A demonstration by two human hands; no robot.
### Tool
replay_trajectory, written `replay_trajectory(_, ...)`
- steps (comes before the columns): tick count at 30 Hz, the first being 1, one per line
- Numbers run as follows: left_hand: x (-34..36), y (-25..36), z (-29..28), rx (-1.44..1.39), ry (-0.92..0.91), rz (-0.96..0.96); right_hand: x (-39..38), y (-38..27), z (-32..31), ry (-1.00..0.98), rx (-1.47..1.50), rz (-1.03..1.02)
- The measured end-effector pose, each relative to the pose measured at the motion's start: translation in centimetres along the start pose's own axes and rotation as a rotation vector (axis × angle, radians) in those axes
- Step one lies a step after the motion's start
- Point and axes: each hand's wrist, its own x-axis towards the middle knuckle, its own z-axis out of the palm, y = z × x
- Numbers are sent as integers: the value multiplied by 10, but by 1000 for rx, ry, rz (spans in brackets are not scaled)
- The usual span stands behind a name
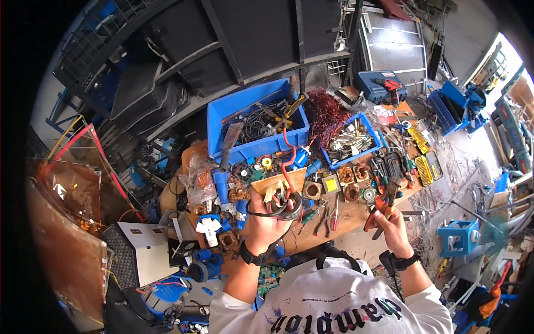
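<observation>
Two hands (pixel 262 229) (pixel 394 227), one drill (pixel 392 92)

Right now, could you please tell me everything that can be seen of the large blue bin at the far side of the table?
The large blue bin is a rectangular, open-topped box that looks like plastic. It sits upright at the far side of the table, left of the reddish wire tangle. Dark cables lie jumbled inside, and a flat, worn strip slants across its near wall. Its underside is hidden.
</observation>
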Motion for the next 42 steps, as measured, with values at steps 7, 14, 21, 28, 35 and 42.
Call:
replay_trajectory(7, -3, 1, -6, -130, -32, -69, 12, -7, 10, -48, 11, -47)
replay_trajectory(14, 7, -82, -1, -191, -77, -482, 13, -7, -4, -4, 122, 66)
replay_trajectory(21, -18, -195, 29, -350, -144, -1032, -22, -12, -19, 189, 52, 213)
replay_trajectory(28, -49, -274, 75, -317, -133, -1184, -48, -3, -34, 316, -14, 297)
replay_trajectory(35, -44, -289, 123, -189, -189, -1111, -66, 7, -36, 373, -45, 362)
replay_trajectory(42, -75, -374, 154, 238, -180, -851, -79, 9, -38, 412, -44, 409)
